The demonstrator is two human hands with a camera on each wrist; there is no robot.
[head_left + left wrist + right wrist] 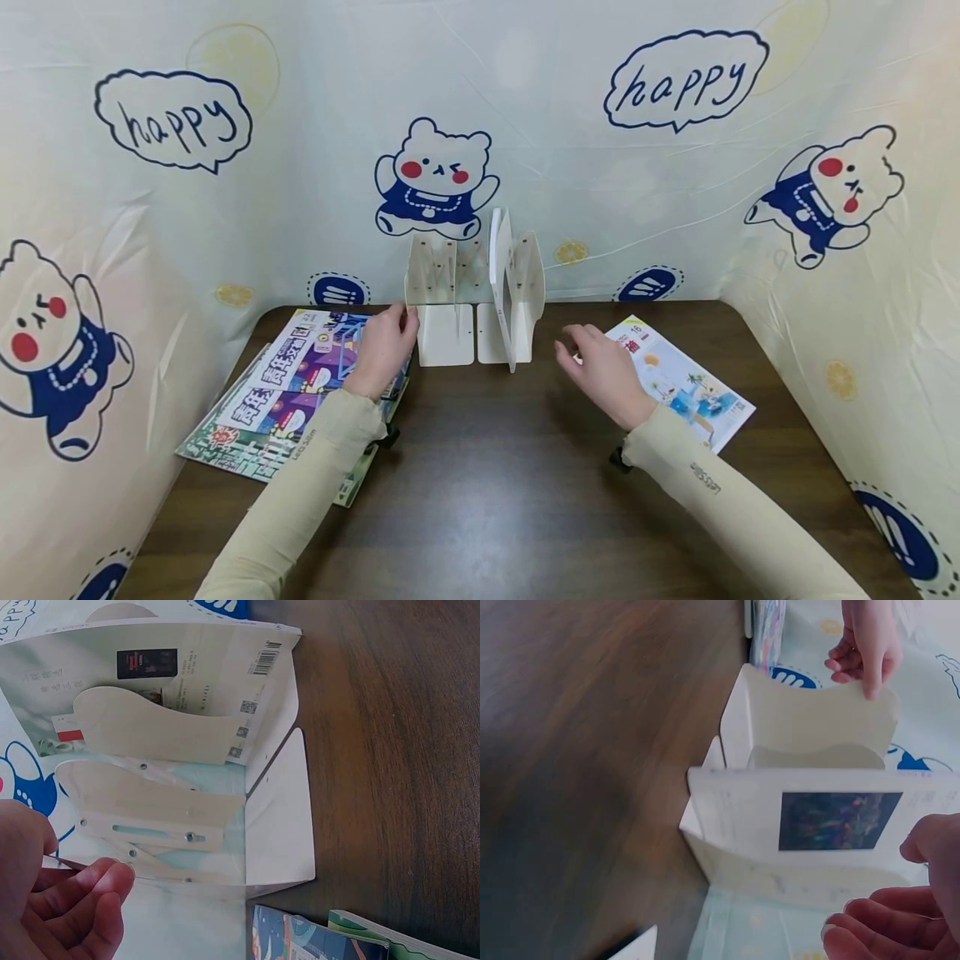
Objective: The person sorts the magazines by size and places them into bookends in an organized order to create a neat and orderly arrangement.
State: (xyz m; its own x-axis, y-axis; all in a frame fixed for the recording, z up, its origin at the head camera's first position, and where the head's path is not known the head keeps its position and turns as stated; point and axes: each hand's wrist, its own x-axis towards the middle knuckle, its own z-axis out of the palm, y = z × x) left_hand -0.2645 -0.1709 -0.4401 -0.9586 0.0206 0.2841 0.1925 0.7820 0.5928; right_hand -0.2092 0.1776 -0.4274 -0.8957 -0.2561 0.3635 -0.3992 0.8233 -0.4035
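A white desktop book stand (446, 337) with upright dividers stands at the back of the table. One thin book (496, 275) is upright in its right half; its back cover (202, 682) with a barcode shows in the left wrist view. My left hand (385, 346) pinches the edge of the stand's left end panel (817, 720) between thumb and fingers. My right hand (604, 371) hovers to the right of the stand, fingers loosely bent and holding nothing. In the right wrist view, that hand (900, 915) is beside the standing book.
A pile of colourful magazines (262, 408) lies on the left of the table, partly under my left forearm. To the right, a magazine with a beach picture (693, 392) lies under my right hand and wrist. A printed cloth (555, 167) surrounds the dark wooden table (487, 500).
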